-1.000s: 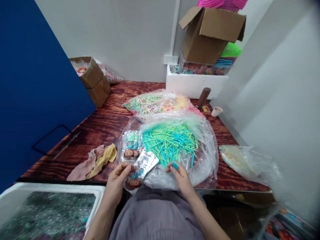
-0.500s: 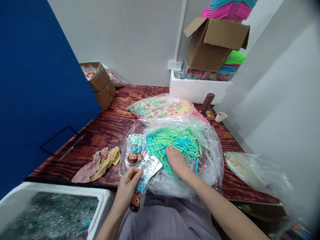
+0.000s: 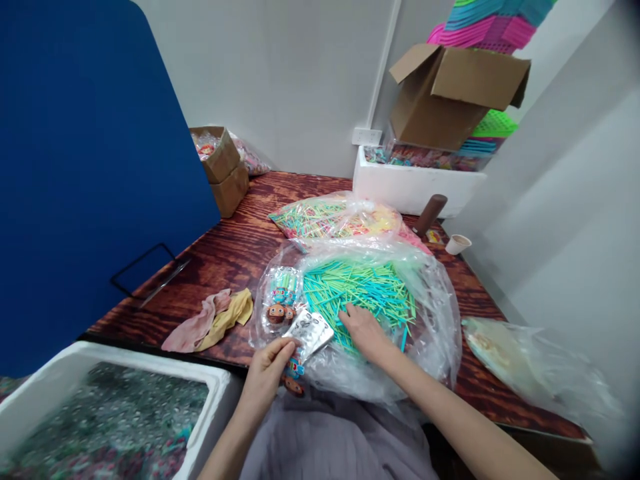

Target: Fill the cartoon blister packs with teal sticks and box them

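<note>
**Spotter:** What's the room like on your feed?

**Me:** I see a tight white-walled corner with a blue panel (image 3: 75,167) on the left. A dark wood-grain desk (image 3: 235,233) runs away from me. A white foam box (image 3: 215,380) sits below its near edge on the left, and an open cardboard box (image 3: 450,93) is stacked at the far end.

**Spotter:** And the hands?

**Me:** The left hand (image 3: 267,367) is at the near edge of the desk, its grip closed around a sheaf of packets (image 3: 310,330). The packets are silver on top, with a printed one showing underneath. Their long axis slants up and to the right, so the free end lies just beside the right hand (image 3: 365,331).

**Spotter:** What is the right hand on?

**Me:** It lies palm down on the heap of teal and green sticks (image 3: 365,290), inside a wide clear bag (image 3: 440,313) spread open on the desk. The fingers point left, in among the sticks. I cannot tell whether that grip has closed on any of them.

**Spotter:** Which way do the sticks lie?

**Me:** They are jumbled, but most run roughly across my view. The heap lies ahead of the left hand and to its right. The right hand is the nearer one, since it is already touching the sticks.

**Spotter:** Anything else close by?

**Me:** A small filled packet (image 3: 283,297) lies on the bag's left edge. Pink and yellow cloths (image 3: 210,320) are to the left of it, and a second bag of mixed-colour sticks (image 3: 325,220) sits behind.
</note>
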